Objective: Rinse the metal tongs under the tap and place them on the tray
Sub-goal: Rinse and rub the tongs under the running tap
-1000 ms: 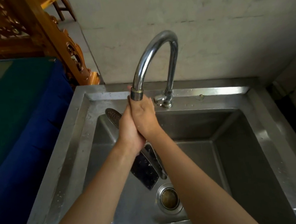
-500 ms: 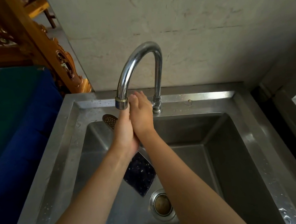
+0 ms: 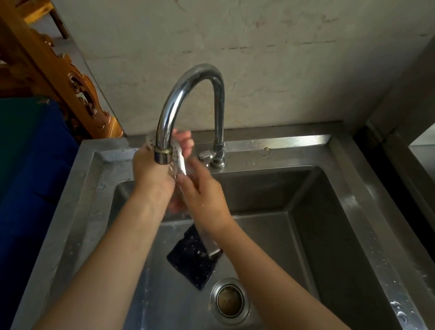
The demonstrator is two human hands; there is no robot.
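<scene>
The rinse is under way and nothing past it is done. The metal tongs (image 3: 209, 242) are held in both hands right below the spout of the tap (image 3: 188, 79), over the far left part of the sink (image 3: 353, 204). One perforated tip peeks out just left of the spout, and the hinge end sticks out near the right wrist. The left hand (image 3: 149, 176) has its grip clamped round the upper part of the tongs. The right hand (image 3: 204, 193) has its grip closed on the arms lower down, thumb laid along the metal. Water seems to be running, since the patch between the hands looks blurred and wet, though the stream itself is hard to make out. A dark scouring pad (image 3: 192, 264) lies on the sink floor below the hands, just far-left of the drain (image 3: 229, 300). No tray is in sight, so finishing the rinse and then carrying the tongs to the tray both remain.
</scene>
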